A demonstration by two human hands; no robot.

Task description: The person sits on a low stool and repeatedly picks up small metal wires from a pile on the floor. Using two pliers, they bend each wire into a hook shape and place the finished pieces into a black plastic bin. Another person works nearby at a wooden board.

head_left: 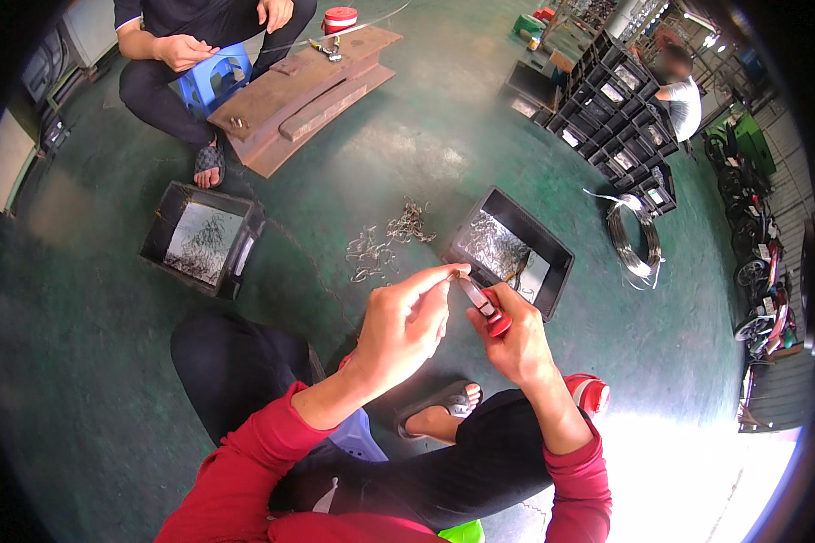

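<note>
Red-handled pliers (495, 319) are gripped in my right hand (523, 346), their metal jaws pointing up and to the left. My left hand (397, 330) has thumb and forefinger pinched together right at the jaw tips. Whatever small piece lies between those fingers is too small to make out. Just beyond the pliers is a black crate (557, 256) holding small metal pieces on a pale lining. On the green floor past my left hand lie loose bent wire pieces (411, 223) in small heaps.
Another black crate (161, 237) with thin metal pieces stands at left. A coil of wire (645, 262) lies at right, near stacked black crates (598, 113). A rusty steel beam (281, 100) stands ahead, beside a seated person (181, 54) handling wire. Another person (684, 104) is behind the stack.
</note>
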